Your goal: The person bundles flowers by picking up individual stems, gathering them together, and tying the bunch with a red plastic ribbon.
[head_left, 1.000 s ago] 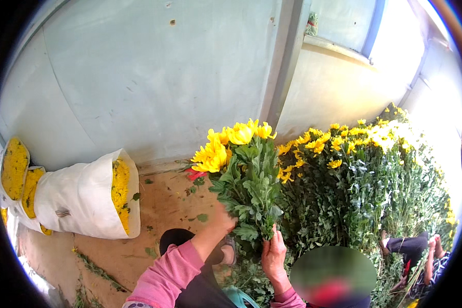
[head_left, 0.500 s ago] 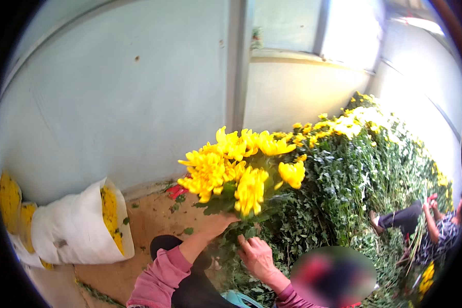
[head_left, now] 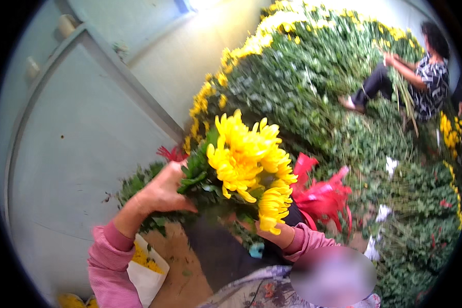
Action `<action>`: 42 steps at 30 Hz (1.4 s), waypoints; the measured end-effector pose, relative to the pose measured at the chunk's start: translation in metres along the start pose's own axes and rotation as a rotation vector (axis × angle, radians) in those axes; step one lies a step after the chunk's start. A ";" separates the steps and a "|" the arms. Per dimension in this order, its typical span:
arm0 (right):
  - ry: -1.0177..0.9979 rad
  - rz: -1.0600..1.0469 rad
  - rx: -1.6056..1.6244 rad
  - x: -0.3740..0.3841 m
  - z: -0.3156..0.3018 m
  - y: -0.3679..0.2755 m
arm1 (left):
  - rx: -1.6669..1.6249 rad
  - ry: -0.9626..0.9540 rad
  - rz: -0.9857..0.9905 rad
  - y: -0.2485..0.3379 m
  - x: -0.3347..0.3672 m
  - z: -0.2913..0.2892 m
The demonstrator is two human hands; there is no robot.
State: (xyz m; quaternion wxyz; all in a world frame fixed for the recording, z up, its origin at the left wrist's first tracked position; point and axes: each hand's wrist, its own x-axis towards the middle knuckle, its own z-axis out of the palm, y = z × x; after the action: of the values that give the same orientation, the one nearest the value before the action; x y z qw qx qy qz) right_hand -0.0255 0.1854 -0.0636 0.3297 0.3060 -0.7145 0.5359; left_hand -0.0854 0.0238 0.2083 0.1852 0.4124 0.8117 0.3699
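Observation:
A bunch of yellow chrysanthemums [head_left: 246, 154] is held up before me, its blooms tilted toward the right and its green leaves trailing left. My left hand [head_left: 164, 190] wraps round the leafy stems just left of the flower heads, the thumb reaching across below. My right hand [head_left: 276, 235] is under the blooms on the near side. Only its wrist and a small part of the hand show there; the petals cover the fingers. Red strips [head_left: 321, 192] lie in a bundle just right of the blooms.
A large heap of cut chrysanthemums [head_left: 292, 77] fills the back and right. Another person [head_left: 431, 82] sits on it, holding stems. At lower left stands a white wrapped flower bundle [head_left: 148, 277] on the brown floor [head_left: 177, 256]. A pale wall panel [head_left: 77, 154] rises at left.
My view has turned toward the right and down. The bunch has gone from upright to tilted; my left hand is now at its left side, and my right hand has moved behind the blooms.

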 end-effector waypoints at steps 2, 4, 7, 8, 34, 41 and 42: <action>0.058 0.558 0.525 -0.027 0.010 -0.052 | -0.185 -0.162 -0.336 -0.044 -0.022 0.055; 0.254 1.096 0.999 -0.036 0.010 -0.095 | -0.174 -0.247 -0.444 -0.083 -0.048 0.110; 0.570 1.340 1.062 -0.058 0.010 -0.100 | -0.231 -0.224 -0.525 -0.107 -0.050 0.168; 0.584 1.365 1.064 -0.060 0.003 -0.091 | -0.183 -0.162 -0.508 -0.109 -0.041 0.174; 0.300 0.775 0.509 -0.034 -0.157 -0.018 | 0.409 -0.335 -0.200 -0.089 -0.009 0.175; -0.102 0.607 0.228 -0.012 -0.113 0.010 | 0.039 -0.300 -0.258 -0.105 -0.004 0.166; -0.100 0.598 0.232 -0.012 -0.113 0.012 | -0.096 -0.207 -0.314 -0.110 -0.009 0.170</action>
State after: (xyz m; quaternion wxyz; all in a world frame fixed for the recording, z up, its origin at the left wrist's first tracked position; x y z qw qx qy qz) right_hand -0.0112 0.2982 -0.0565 0.0849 0.1438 -0.7220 0.6714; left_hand -0.0354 0.0505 0.0138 0.3429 0.3071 0.8240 0.3304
